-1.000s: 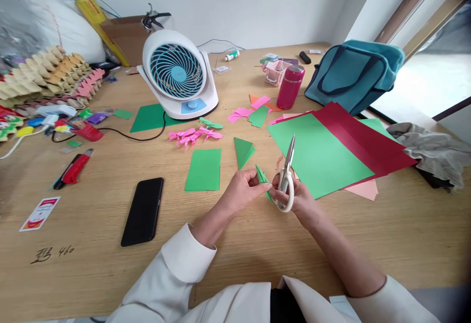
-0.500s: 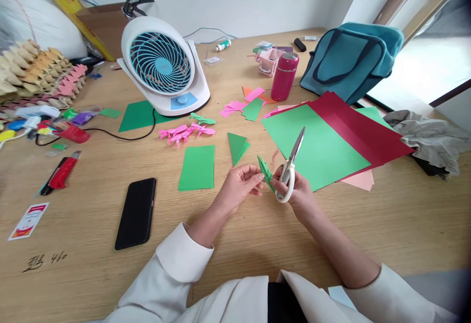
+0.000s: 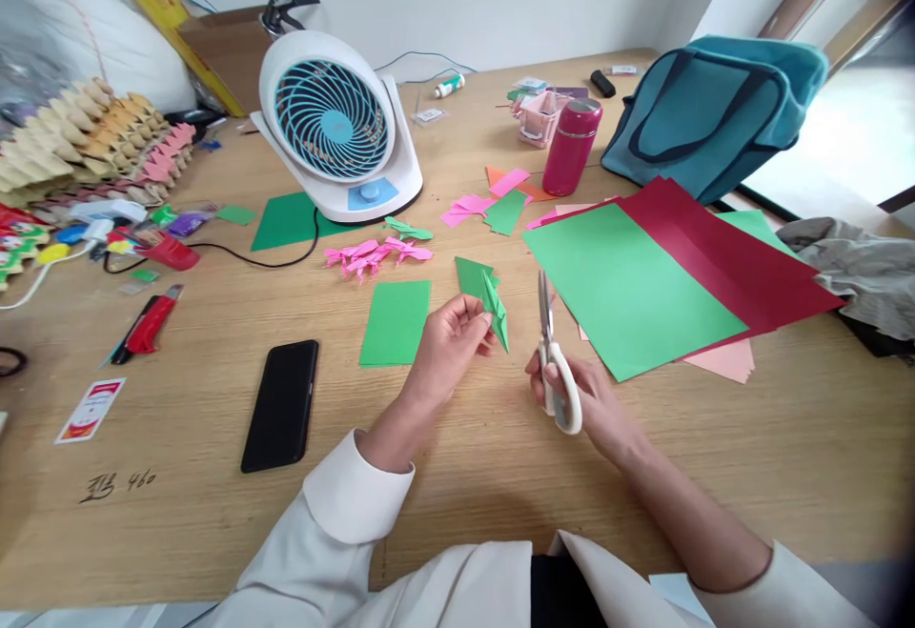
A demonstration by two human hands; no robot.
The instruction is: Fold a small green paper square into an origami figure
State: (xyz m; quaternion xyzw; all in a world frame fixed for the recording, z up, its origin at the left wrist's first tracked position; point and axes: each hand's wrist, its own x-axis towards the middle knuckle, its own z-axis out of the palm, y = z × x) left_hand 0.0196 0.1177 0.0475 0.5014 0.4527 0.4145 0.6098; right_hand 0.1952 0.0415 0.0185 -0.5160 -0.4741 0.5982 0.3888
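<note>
Between the thumb and fingers of my left hand (image 3: 452, 340) is a folded green paper piece (image 3: 495, 310), narrow and pointed at its ends. My right hand (image 3: 590, 397) grips white-handled scissors (image 3: 559, 380), their blades pointing away from me and apart from the folded paper. Just behind the held paper lies a cut green paper piece (image 3: 470, 273). A stack of green paper rectangles (image 3: 396, 321) rests left of my left hand. Farther back sit pink folded paper figures (image 3: 368, 256) and a green folded figure (image 3: 407, 229).
Large green paper (image 3: 629, 294) and dark red sheets (image 3: 736, 247) spread on the right. A black phone (image 3: 280, 406) and a red utility knife (image 3: 155, 319) lie left. Behind stand a white fan (image 3: 335, 123), a pink flask (image 3: 572, 147) and a teal bag (image 3: 704, 123).
My right hand with the scissors has drawn away from the folded green paper toward me, the blades now more upright. The folded paper stays in my left hand. The view has shifted slightly left.
</note>
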